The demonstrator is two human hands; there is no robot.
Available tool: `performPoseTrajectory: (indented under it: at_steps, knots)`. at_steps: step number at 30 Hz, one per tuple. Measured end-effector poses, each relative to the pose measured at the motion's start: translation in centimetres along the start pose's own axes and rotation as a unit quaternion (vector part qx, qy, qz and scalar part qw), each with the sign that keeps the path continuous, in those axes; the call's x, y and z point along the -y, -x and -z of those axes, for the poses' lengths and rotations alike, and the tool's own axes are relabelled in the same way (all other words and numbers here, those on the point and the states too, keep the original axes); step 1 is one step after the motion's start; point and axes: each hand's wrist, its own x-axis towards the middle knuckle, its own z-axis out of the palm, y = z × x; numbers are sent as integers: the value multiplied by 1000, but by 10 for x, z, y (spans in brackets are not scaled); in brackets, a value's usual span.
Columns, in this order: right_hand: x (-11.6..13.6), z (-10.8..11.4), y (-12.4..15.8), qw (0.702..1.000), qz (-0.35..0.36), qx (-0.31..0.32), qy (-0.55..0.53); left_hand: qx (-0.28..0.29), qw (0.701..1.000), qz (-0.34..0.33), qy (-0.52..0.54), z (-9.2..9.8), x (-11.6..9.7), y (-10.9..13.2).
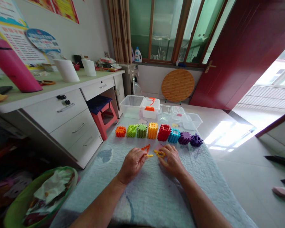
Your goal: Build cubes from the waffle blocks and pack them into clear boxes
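Between the thumb and fingers of my left hand [133, 163] is a small yellow plastic piece [149, 155]. An orange toothed piece [146, 148] lies just beyond those fingers on the blue cloth [104, 183]. My right hand [172, 160] rests low over the cloth, its fingers curled at another yellow toothed piece [158, 153]; whether it grips that piece I cannot tell. A row of blocks with notched edges stands farther off, among them an orange block [120, 131], a yellow block [152, 130], a red block [164, 132] and a dark purple block [196, 140].
Clear plastic boxes [130, 105] line the far end, one lidded box [150, 107] having orange latches. On the left are a red stool [105, 117], a white desk [54, 112] and a green waste basket [13, 209]. A round wooden tabletop [178, 85] leans by the wall.
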Motion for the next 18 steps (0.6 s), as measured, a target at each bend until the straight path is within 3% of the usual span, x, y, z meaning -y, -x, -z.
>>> performPoseTrajectory:
  at_steps: [6, 12, 18]
  knots:
    - [26, -6, 2, 989, 87, 12, -118, -1, 987, 89, 134, -5, -20, -1]
    - [24, -17, 3, 989, 38, -8, -146, 18, 962, 156, 223, -4, -22, -2]
    - [22, -13, 1, 975, -39, -22, -218, 10, 979, 111, 171, -4, -19, 0]
